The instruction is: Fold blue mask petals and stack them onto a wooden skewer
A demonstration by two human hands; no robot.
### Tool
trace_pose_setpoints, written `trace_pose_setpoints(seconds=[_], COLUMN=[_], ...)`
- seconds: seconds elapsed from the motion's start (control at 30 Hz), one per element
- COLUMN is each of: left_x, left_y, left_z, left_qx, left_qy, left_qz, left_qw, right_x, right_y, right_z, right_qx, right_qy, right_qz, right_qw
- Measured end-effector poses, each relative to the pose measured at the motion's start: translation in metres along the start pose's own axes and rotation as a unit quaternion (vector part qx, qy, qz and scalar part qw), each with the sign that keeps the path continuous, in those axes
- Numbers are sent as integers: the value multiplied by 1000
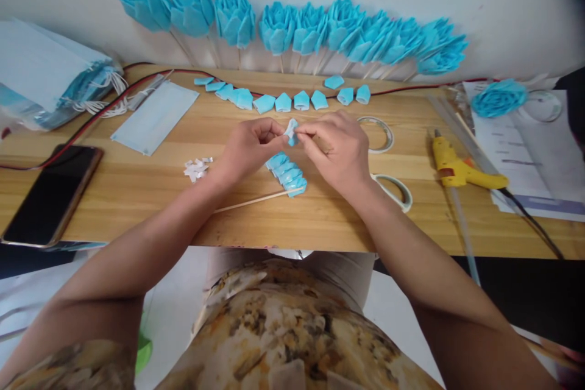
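Observation:
A small blue petal piece (pixel 291 133) is pinched between my two hands above the middle of the table. My left hand (pixel 252 145) grips its left side with thumb and fingertips. From the right, my right hand (pixel 339 145) pinches its edge; the fingertips partly cover it. Just below the hands lies a thin wooden stick (pixel 251 201) whose right end meets a row of overlapping blue petals (pixel 287 173). Beyond the hands, several folded blue petals (pixel 283 102) form a curved line on the wood.
Finished blue flowers on sticks (pixel 277 27) lean along the wall. A phone (pixel 52 192), a face mask (pixel 155 114) and white scraps (pixel 196 169) lie left. Tape rolls (pixel 397 190), a yellow glue gun (pixel 457 167) with its cord, and papers (pixel 543 158) are right.

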State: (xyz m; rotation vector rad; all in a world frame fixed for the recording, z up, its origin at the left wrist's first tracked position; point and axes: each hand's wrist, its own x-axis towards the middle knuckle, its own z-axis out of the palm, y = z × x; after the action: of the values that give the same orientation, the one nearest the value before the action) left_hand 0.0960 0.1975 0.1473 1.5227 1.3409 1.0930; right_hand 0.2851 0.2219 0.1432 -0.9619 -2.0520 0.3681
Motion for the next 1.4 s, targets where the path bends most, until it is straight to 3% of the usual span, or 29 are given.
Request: trace_pose_setpoints(seconds=[0.4, 0.67, 1.4], left_x=[-4, -4, -3], left_y=[2, 1, -1], left_z=[1, 1, 1], left_qx=[84, 76, 86], left_qy=[24, 19, 19], left_qz=[73, 78, 86], left_qw=[994, 994, 992], right_x=[0, 0, 0], right_y=[1, 1, 3], right_z=[5, 3, 3], right_qx=[11, 69, 55], right_qy=[-20, -31, -37], right_qz=[13, 38, 5], right_qw=[1000, 996, 998])
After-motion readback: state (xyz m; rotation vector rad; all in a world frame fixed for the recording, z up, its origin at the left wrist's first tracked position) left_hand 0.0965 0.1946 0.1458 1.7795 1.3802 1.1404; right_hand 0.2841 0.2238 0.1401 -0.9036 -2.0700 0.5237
